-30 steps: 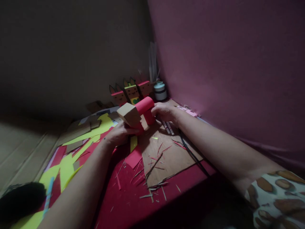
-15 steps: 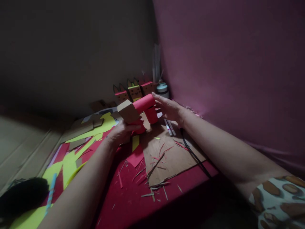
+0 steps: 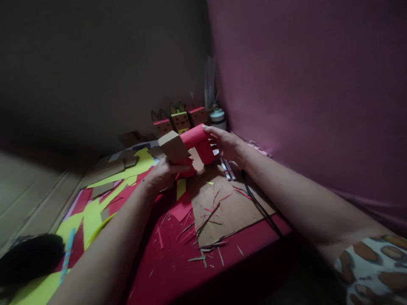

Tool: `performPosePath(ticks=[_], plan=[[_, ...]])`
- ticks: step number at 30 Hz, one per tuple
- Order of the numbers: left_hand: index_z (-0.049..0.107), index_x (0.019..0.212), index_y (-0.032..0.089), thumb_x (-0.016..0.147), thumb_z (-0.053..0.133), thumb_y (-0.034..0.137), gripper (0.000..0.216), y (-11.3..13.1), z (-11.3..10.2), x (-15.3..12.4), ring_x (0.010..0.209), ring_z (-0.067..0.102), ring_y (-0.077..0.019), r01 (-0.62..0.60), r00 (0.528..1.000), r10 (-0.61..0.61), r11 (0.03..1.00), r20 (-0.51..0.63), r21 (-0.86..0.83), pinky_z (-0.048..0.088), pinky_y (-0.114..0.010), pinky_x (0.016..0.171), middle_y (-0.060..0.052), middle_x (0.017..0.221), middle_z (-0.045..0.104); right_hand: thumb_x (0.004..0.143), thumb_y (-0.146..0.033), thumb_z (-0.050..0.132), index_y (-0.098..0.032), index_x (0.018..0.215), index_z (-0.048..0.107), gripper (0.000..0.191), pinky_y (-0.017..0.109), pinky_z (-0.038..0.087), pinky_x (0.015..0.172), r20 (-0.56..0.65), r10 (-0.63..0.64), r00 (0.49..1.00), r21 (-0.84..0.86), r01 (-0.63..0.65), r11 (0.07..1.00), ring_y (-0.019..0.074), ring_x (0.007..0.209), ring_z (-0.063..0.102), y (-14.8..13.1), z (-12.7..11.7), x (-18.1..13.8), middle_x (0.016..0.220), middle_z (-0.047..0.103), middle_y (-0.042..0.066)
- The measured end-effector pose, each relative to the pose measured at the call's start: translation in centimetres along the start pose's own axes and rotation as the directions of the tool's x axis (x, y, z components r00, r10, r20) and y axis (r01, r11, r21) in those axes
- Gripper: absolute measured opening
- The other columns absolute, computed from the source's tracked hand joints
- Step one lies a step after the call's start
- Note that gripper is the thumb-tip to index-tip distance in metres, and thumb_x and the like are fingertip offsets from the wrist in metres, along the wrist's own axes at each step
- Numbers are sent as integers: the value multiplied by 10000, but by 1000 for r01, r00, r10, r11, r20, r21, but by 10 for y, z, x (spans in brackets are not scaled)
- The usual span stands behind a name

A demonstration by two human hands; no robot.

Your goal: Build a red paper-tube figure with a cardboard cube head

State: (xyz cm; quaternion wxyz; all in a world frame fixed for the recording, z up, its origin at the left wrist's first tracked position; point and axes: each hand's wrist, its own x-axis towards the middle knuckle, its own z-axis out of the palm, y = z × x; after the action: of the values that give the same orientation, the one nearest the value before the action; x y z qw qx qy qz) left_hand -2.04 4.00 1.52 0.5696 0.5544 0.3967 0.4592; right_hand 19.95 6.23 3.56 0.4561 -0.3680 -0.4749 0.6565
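Note:
Between my hands, a craft figure [image 3: 194, 134] of red paper and cardboard is held over the table. It has a red tube body, thick red legs and a plain brown box-shaped head end. My left hand [image 3: 164, 171] is closed around the front red leg, just under the brown box [image 3: 173, 146]. My right hand [image 3: 226, 144] grips the far right end of the tube, fingertips at its top and side. The fingers behind the rear leg are partly hidden.
A cardboard sheet [image 3: 229, 216] with red and brown scraps lies on the red table [image 3: 168, 271]. Yellow paper cuttings [image 3: 92, 220] spread left. Box-headed figures [image 3: 180, 120] and a pale blue-lidded jar [image 3: 218, 118] stand behind. A black cable [image 3: 260, 207] crosses the sheet; a dark fuzzy object [image 3: 32, 258] is near left.
The figure and both hands have shifted very slightly to the right in view. The grip of each hand looks the same.

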Motion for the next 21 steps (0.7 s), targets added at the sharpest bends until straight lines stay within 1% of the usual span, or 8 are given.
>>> performPosePath(ticks=[8,11,16,18,21], plan=[[740,932,131,463,902,82,498,-3,1,0,825,673,-208,9,1000,-9,1000,-3,-3,560,-321,748,-72,898,735,808,-560,692,-217,888,612,362,317,463,604,-6,3,1000,16,-3,1000,204,758,515,3,-3,3,912,612,79],[732,953,149,476,891,76,509,-4,1,1,812,676,-210,18,1000,-18,1000,3,-18,570,-330,738,-68,899,733,831,-546,668,-216,881,611,339,324,461,611,-28,7,1000,17,-7,1000,201,754,514,3,-2,3,913,610,73],[700,959,183,541,889,122,463,-9,0,3,757,680,-220,-2,1000,2,998,5,-69,593,-386,728,-58,906,724,876,-517,611,-215,904,596,305,319,467,608,-102,-6,995,17,8,1000,186,737,519,4,4,1,878,572,43],[693,950,179,554,883,115,444,-10,0,4,747,678,-213,-15,1000,15,996,2,-82,590,-369,720,-59,895,723,891,-493,595,-226,944,574,273,303,460,597,-140,-37,989,-8,37,999,178,723,525,5,8,3,870,555,27],[688,946,164,560,878,114,432,-10,1,5,744,665,-179,-32,999,32,995,3,-96,567,-300,695,-46,844,712,894,-422,609,-247,1000,502,231,256,422,582,-224,-102,969,-53,92,994,138,678,501,9,14,7,876,525,-6]])
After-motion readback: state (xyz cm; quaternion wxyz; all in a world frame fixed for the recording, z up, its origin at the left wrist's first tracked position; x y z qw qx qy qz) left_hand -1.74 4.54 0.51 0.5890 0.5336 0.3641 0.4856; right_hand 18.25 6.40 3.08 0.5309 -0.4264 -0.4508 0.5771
